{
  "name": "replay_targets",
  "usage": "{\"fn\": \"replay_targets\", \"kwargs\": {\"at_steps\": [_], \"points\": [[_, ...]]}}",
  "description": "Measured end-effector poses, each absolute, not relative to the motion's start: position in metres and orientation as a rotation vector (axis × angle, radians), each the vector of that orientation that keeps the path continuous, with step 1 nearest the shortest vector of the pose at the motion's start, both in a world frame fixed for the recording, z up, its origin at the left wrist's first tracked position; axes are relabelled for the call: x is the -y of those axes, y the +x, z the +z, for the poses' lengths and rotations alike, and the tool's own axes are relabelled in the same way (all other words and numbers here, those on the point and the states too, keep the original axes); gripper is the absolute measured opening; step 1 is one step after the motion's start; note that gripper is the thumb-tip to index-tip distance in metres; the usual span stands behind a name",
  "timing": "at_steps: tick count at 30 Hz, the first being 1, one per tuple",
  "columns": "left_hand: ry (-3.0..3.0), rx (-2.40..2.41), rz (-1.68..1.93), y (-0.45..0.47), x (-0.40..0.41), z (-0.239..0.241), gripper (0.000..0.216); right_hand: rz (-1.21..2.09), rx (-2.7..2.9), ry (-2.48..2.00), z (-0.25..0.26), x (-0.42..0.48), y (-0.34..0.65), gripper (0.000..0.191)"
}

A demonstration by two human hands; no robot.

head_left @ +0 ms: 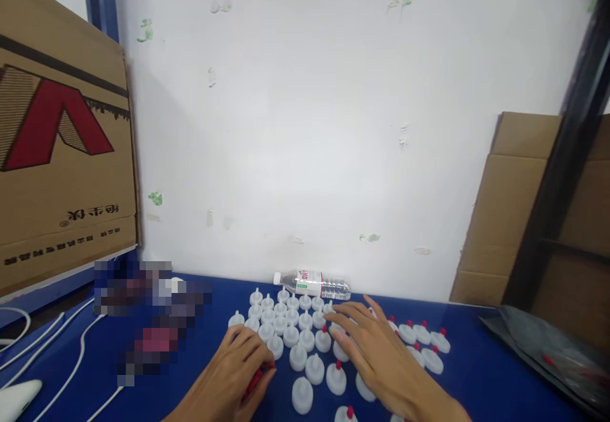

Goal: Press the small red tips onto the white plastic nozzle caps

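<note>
At the far left, a cardboard box (61,155) stood on edge by the wall, likely to keep it off the work spot. Below it, white cables (71,358) lying loose across the blue table (476,365). Next, the left hand (233,371), fingers curled in tight and pinching a small red piece (256,381), held low and just beside the caps, probably to keep it handy. In the middle, white caps (286,320) set in neat rows, tips up, close together, likely for easy picking. Behind them, a water bottle (312,284) on its side against the wall, out of the way. Then the right hand (381,358), fingers spread wide and flat, resting on caps at the edge of the rows. Just right of it, red-tipped caps (422,333) mostly in their own bunch. At the far right, flat cardboard (505,218) leaning behind a black post (562,174).
</note>
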State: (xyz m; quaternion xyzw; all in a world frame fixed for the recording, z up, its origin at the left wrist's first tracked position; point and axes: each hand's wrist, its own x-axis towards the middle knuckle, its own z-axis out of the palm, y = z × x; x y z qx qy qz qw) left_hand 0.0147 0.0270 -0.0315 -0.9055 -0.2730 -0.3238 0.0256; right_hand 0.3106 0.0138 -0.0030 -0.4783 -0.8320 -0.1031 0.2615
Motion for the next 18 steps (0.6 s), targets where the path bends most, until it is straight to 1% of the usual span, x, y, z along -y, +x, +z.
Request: {"fn": "replay_targets", "kwargs": {"at_steps": [2, 5, 8, 13, 15, 18], "points": [[-2.790, 0.828, -1.068, 0.013, -0.028, -0.030, 0.015, -0.310, 2.291, -1.319, 0.003, -0.022, 0.314, 0.034], [-2.779, 0.838, -1.135, 0.010, -0.028, -0.027, 0.017, -0.243, 2.399, -1.355, 0.010, -0.038, 0.314, 0.036], [-2.745, 0.847, -1.193, 0.009, -0.026, -0.024, 0.017, -0.188, 2.448, -1.369, 0.011, -0.054, 0.309, 0.043], [-2.693, 0.781, -1.240, 0.012, -0.024, -0.023, 0.019, -0.196, 2.406, -1.364, 0.006, -0.069, 0.305, 0.051], [-2.674, 0.754, -1.242, 0.012, -0.026, -0.025, 0.022, -0.195, 2.372, -1.360, 0.009, -0.070, 0.307, 0.050], [-2.654, 0.735, -1.203, 0.011, -0.030, -0.030, 0.027, -0.215, 2.263, -1.362, 0.019, -0.063, 0.310, 0.040]]}}
